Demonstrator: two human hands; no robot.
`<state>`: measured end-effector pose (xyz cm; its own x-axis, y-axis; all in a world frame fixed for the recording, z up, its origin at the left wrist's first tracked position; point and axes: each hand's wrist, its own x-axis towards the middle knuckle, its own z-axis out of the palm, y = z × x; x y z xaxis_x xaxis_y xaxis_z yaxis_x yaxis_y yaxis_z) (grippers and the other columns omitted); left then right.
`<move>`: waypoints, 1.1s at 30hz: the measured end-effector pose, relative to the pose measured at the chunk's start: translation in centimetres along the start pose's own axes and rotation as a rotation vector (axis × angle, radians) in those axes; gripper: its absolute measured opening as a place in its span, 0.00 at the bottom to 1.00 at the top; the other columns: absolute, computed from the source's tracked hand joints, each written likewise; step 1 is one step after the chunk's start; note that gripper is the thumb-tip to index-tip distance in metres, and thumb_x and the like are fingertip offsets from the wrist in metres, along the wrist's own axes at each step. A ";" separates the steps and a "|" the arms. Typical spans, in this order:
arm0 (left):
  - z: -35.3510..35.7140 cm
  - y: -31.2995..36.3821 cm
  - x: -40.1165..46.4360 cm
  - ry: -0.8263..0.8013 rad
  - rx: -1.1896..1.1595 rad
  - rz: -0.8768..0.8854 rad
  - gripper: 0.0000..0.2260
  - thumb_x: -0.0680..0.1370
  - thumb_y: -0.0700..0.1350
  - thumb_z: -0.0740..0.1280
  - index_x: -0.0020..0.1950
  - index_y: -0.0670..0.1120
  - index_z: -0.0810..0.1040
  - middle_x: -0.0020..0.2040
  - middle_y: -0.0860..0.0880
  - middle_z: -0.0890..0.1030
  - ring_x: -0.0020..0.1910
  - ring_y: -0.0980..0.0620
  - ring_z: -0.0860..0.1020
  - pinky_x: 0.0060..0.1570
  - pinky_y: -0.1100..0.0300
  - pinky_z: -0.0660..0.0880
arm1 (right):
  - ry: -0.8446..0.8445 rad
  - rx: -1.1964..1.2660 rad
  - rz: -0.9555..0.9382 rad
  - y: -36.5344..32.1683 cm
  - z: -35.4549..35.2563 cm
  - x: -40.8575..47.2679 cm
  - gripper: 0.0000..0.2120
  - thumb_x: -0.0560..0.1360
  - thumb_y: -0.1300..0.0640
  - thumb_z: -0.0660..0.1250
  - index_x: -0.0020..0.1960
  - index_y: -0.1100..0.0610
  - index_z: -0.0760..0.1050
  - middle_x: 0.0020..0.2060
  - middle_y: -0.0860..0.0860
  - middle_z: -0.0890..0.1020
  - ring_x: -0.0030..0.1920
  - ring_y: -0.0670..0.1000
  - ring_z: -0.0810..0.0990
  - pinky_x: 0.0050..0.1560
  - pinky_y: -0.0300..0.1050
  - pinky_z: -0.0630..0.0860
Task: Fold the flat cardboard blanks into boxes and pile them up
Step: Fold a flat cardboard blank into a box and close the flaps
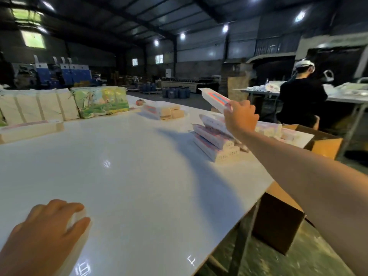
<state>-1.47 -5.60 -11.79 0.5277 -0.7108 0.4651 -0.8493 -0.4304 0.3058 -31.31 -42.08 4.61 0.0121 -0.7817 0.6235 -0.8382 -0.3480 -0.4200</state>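
Above the pile of folded boxes (216, 141), the right hand (241, 117) pinches one end of a folded box (216, 100), lifted clear of the white table (139, 166). Flat blanks (162, 110) lie stacked well to that hand's left. Nearer the camera, the left hand (49, 226) rests on the table with fingers relaxed, holding nothing.

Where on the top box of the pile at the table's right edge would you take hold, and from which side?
Take the top box by its long narrow sides near the middle, coming from above. It lies tilted on the pile, its upper face free; the right hand holding another box hangs just over it.
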 end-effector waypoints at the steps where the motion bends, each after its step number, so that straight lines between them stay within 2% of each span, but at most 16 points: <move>1: 0.1 -0.2 0.0 -0.012 -0.006 -0.007 0.13 0.69 0.65 0.58 0.53 0.77 0.66 0.46 0.62 0.68 0.46 0.48 0.72 0.44 0.39 0.75 | -0.056 -0.118 0.034 1.2 0.3 0.3 0.16 0.79 0.53 0.55 0.64 0.51 0.73 0.60 0.58 0.71 0.61 0.61 0.67 0.60 0.57 0.64; 4: -0.7 0.6 -0.1 -0.041 0.000 -0.026 0.11 0.68 0.65 0.57 0.51 0.75 0.67 0.44 0.62 0.68 0.44 0.48 0.72 0.43 0.42 0.74 | -0.207 -0.283 0.087 3.7 1.1 0.0 0.17 0.79 0.54 0.57 0.67 0.50 0.70 0.60 0.58 0.71 0.62 0.60 0.68 0.62 0.58 0.66; 8: -3.0 3.3 -0.5 -0.026 0.047 -0.012 0.10 0.67 0.64 0.56 0.46 0.68 0.70 0.42 0.59 0.70 0.44 0.48 0.72 0.45 0.43 0.73 | -0.203 -0.306 0.031 3.4 1.2 -0.7 0.18 0.79 0.51 0.59 0.67 0.51 0.69 0.65 0.58 0.69 0.66 0.60 0.65 0.66 0.59 0.63; 11: -4.3 4.7 -0.7 -0.067 0.057 -0.051 0.11 0.69 0.61 0.58 0.48 0.62 0.73 0.46 0.57 0.71 0.48 0.53 0.65 0.50 0.50 0.68 | -0.087 -0.128 -0.059 0.0 0.5 -1.4 0.18 0.79 0.53 0.59 0.68 0.52 0.69 0.71 0.56 0.64 0.71 0.58 0.58 0.70 0.61 0.55; 15: -4.9 5.4 -1.0 -0.119 0.111 -0.051 0.10 0.77 0.56 0.61 0.57 0.59 0.73 0.55 0.58 0.71 0.57 0.55 0.65 0.53 0.58 0.64 | -0.035 0.162 -0.380 -8.5 -0.5 -5.7 0.15 0.79 0.52 0.59 0.64 0.52 0.74 0.66 0.52 0.72 0.67 0.55 0.65 0.65 0.55 0.61; 19: -5.3 6.0 -1.0 -0.121 0.116 -0.072 0.12 0.79 0.57 0.57 0.59 0.58 0.72 0.59 0.56 0.71 0.60 0.53 0.65 0.57 0.59 0.63 | -0.311 0.301 -0.636 -14.7 0.1 -14.4 0.13 0.78 0.52 0.59 0.57 0.50 0.79 0.60 0.52 0.78 0.59 0.55 0.73 0.59 0.53 0.69; 21: -5.4 6.1 -1.1 -0.118 0.119 -0.067 0.14 0.78 0.58 0.55 0.60 0.57 0.72 0.59 0.55 0.71 0.60 0.53 0.66 0.56 0.59 0.63 | -0.477 0.225 -0.734 -15.9 1.3 -18.7 0.13 0.78 0.52 0.58 0.56 0.51 0.79 0.59 0.52 0.78 0.59 0.57 0.73 0.58 0.51 0.70; 24: -5.4 6.1 -1.2 -0.104 0.115 -0.066 0.13 0.79 0.55 0.59 0.62 0.56 0.73 0.60 0.54 0.71 0.61 0.52 0.66 0.57 0.60 0.63 | -0.647 0.150 -0.794 -15.9 3.0 -22.5 0.14 0.79 0.53 0.55 0.54 0.54 0.78 0.56 0.54 0.77 0.56 0.58 0.73 0.55 0.50 0.71; 30: -5.9 6.1 -1.2 -0.145 0.162 -0.070 0.15 0.79 0.54 0.58 0.64 0.54 0.72 0.62 0.52 0.71 0.62 0.50 0.66 0.59 0.56 0.65 | -0.639 0.215 -0.846 -15.8 4.0 -22.7 0.13 0.79 0.54 0.56 0.52 0.55 0.78 0.54 0.53 0.78 0.54 0.58 0.74 0.52 0.50 0.72; 33: -6.7 5.6 -1.1 -0.182 0.052 -0.147 0.15 0.79 0.55 0.59 0.63 0.54 0.73 0.62 0.51 0.73 0.64 0.50 0.67 0.62 0.54 0.66 | -0.632 0.233 -0.844 -15.6 4.0 -22.7 0.12 0.78 0.56 0.57 0.48 0.56 0.79 0.53 0.54 0.79 0.53 0.59 0.74 0.52 0.51 0.73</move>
<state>-6.70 -3.47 -5.00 0.6379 -0.7250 0.2596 -0.7658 -0.5614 0.3137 -16.35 -20.97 -5.59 0.8724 -0.3457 0.3455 -0.3038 -0.9373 -0.1708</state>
